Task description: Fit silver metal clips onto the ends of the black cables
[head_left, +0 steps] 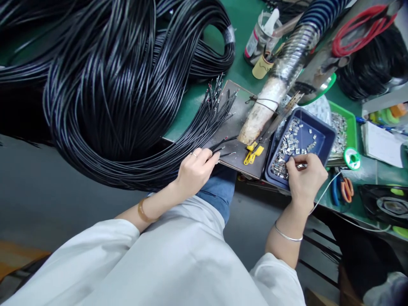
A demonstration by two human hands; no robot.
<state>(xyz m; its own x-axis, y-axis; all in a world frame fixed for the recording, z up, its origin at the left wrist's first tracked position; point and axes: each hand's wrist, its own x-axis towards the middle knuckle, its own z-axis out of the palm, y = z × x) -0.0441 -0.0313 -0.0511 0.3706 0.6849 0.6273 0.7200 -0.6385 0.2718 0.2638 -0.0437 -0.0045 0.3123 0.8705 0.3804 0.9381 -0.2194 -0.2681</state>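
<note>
While black cables (134, 55) fill the frame's upper left, the left hand (195, 171) pinches a few at centre, likely to separate them; right of centre, the right hand (305, 176) curls its fingers over metal pieces (291, 146), their blue tray (323, 131) seemingly set for reach; its grip I cannot tell.

Green worktop (240, 21) noted, spread across the upper view and carried on to the right edge; its front edge is set aslant, dropping toward the right. Surface is lit in pale, cool light, with soft sheen thrown back at right. Plain grey floor (32, 182) seen below. At lower left, floor is interrupted by an orange-brown patch (22, 257). Dark parallel bars (318, 272) glimpsed beneath the worktop at right, purpose unclear.
</note>
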